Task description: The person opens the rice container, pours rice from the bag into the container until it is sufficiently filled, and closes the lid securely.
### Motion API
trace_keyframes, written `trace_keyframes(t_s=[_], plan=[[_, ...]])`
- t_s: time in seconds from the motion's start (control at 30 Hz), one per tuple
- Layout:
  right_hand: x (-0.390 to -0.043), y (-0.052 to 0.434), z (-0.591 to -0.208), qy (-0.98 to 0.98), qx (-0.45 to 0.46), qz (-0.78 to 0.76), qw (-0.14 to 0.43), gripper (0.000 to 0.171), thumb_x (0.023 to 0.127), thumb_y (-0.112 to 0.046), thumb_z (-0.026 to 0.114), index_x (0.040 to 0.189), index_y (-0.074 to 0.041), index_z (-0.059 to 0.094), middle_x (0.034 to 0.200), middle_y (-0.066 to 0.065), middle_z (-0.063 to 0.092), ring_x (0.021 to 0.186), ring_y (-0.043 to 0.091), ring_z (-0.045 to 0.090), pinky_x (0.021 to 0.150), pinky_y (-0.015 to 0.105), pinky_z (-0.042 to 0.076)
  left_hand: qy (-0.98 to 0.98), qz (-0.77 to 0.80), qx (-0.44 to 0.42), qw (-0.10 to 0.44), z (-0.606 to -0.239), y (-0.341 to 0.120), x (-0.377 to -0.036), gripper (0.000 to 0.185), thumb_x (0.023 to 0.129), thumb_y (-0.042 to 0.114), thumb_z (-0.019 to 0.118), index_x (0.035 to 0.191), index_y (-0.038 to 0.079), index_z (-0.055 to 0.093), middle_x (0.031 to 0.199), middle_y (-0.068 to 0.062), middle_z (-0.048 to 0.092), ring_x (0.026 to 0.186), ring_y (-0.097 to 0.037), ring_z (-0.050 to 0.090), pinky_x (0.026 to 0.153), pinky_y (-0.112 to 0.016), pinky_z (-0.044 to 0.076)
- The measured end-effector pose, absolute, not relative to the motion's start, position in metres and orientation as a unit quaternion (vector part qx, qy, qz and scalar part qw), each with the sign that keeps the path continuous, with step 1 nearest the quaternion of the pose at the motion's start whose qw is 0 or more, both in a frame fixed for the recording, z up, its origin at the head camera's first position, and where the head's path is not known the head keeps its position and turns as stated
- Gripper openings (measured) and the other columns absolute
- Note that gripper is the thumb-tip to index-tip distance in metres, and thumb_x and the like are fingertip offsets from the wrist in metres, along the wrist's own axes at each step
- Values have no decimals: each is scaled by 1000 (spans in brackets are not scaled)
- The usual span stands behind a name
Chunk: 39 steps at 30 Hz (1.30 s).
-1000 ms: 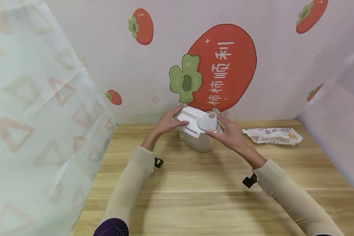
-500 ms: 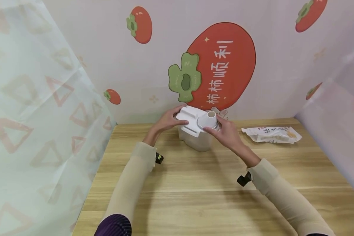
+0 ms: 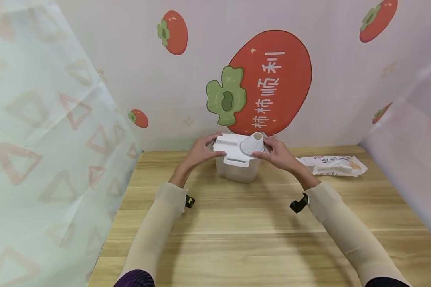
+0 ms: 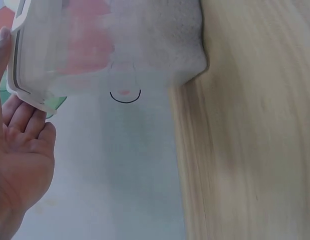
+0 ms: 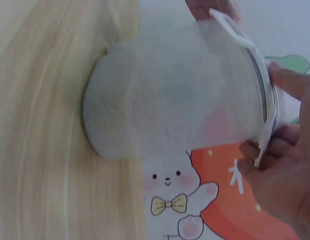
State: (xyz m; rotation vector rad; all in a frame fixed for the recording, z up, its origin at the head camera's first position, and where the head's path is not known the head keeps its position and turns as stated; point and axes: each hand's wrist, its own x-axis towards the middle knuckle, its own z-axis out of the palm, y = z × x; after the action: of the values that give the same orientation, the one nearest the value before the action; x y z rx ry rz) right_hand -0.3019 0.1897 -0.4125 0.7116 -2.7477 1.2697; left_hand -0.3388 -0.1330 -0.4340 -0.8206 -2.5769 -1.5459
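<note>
Your left hand (image 3: 200, 152) has its grip on the left edge of the white lid (image 3: 233, 146), fingers curled over the far side and thumb along the near edge; in the left wrist view the fingertips (image 4: 24, 112) lie against the lid's rim. Your right hand (image 3: 278, 153) grips the right edge of the same lid, fingers wrapped round its rim just beside the round cone-shaped spout (image 3: 253, 144) that stands up from the lid's right part. In the right wrist view the fingers (image 5: 280, 80) pinch the rim from both sides.

The lid sits on top of a frosted, translucent container (image 3: 237, 170), which stands upright on the wooden bench (image 3: 237, 231), at the far middle of it, close to the back wall. Both wrist views show the container's cloudy wall (image 5: 180, 95) and its base resting on the wood.

To the right of the container, well apart from your right hand, a white snack packet (image 3: 332, 165) lies flat on the bench near the far right corner. Behind everything, the wall carries a large red persimmon picture (image 3: 273, 79) with white characters. A pale curtain (image 3: 39, 139) with triangle prints hangs along the left side. Both your forearms are in beige sleeves (image 3: 154, 227), each with a small black clip (image 3: 297, 204) at the wrist.
</note>
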Motion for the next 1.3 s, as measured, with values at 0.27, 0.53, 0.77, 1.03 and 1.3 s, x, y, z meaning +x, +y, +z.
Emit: trace_keyframes(t_s=[0.27, 0.53, 0.77, 1.03, 1.3], plan=[[-322, 198, -416, -871, 267, 411, -22, 56, 97, -21, 78, 146, -2, 60, 118, 14, 65, 104, 26, 49, 86, 36, 39, -849, -463, -247, 55, -435, -136, -318, 82, 78, 37, 96, 147, 7, 64, 153, 1, 60, 143, -21, 54, 119, -41, 44], [-329, 199, -419, -853, 269, 444, -50, 58, 97, -21, 77, 149, -3, 58, 120, 14, 61, 107, 26, 48, 86, 35, 39, -858, -453, -236, 57, -433, -139, -312, 84, 78, 39, 96, 148, 7, 63, 154, 2, 59, 147, -25, 50, 121, -45, 42], [-329, 200, -420, -857, 266, 439, -53, 61, 97, -26, 76, 151, -4, 56, 126, 14, 62, 109, 27, 49, 86, 35, 42, -866, -432, -244, 57, -433, -141, -312, 82, 81, 40, 94, 148, 6, 62, 154, 0, 58, 140, -24, 56, 117, -46, 45], [-328, 204, -422, -857, 263, 440, -54, 73, 99, -28, 75, 160, -5, 45, 154, 16, 55, 135, 31, 51, 122, 56, 38, -868, -418, -261, 58, -430, -142, -312, 82, 84, 38, 92, 152, 6, 58, 156, -5, 57, 146, -29, 52, 120, -48, 43], [-324, 213, -422, -861, 259, 434, -46, 71, 100, -27, 74, 160, -2, 44, 158, 21, 51, 144, 39, 52, 118, 55, 42, -867, -405, -284, 64, -426, -144, -312, 81, 86, 36, 90, 153, 6, 56, 157, -11, 56, 148, -30, 50, 123, -44, 40]])
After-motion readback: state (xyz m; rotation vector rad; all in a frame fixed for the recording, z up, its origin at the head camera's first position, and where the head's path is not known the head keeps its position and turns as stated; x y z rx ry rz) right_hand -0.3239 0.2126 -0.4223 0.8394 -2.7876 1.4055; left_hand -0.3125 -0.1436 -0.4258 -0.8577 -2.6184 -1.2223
